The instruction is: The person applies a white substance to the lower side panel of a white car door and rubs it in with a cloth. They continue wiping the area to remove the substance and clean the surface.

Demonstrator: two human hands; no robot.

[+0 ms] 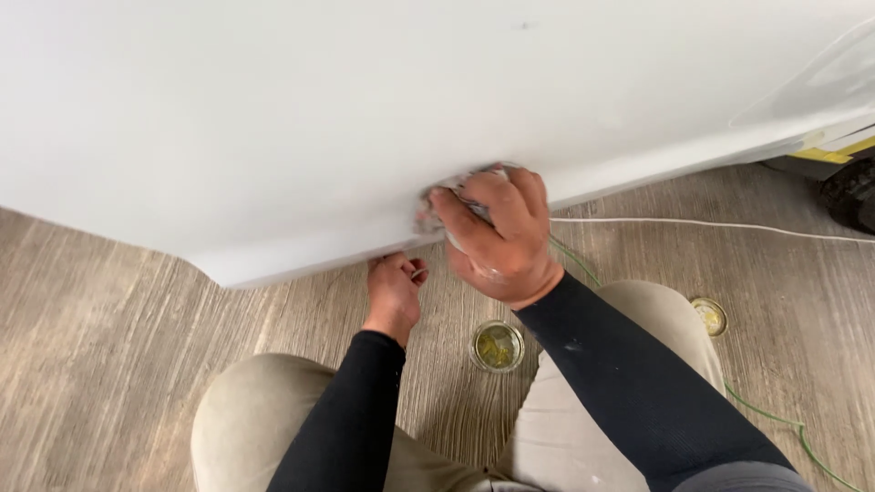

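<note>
View from above of a kneeling person at work on a large white panel (273,118), smooth and glossy, which fills the upper left and upper middle of the frame and slopes down to a rounded lower edge just above a grey wood-grain floor (100,364). At lower left and lower middle both knees show in beige trousers (246,410), with black sleeves running up to the hands. Left of centre, the left hand (394,293) reaches under the panel's lower edge, fingers curled up against the underside; whether it pinches anything cannot be told, since the fingertips are hidden. Just right of centre, the right hand (497,232) lies flat against the panel face near its lower edge, fingers closed over a small crumpled cloth (436,208) (pale grey, mostly covered by the hand) and pressing it onto the surface. On the floor between the knees stands a small open round jar (497,346) holding something yellowish, and its lid (710,316) lies to the right, beyond the right knee. A white cord (711,225) and a thin green cord (775,419) trail across the floor on the right; a dark wheel (852,193) sits at the upper right edge. The step appears to be rubbing the panel's lower edge with the cloth; the next stroke seems to call for steady, even pressure while the left hand braces underneath
</note>
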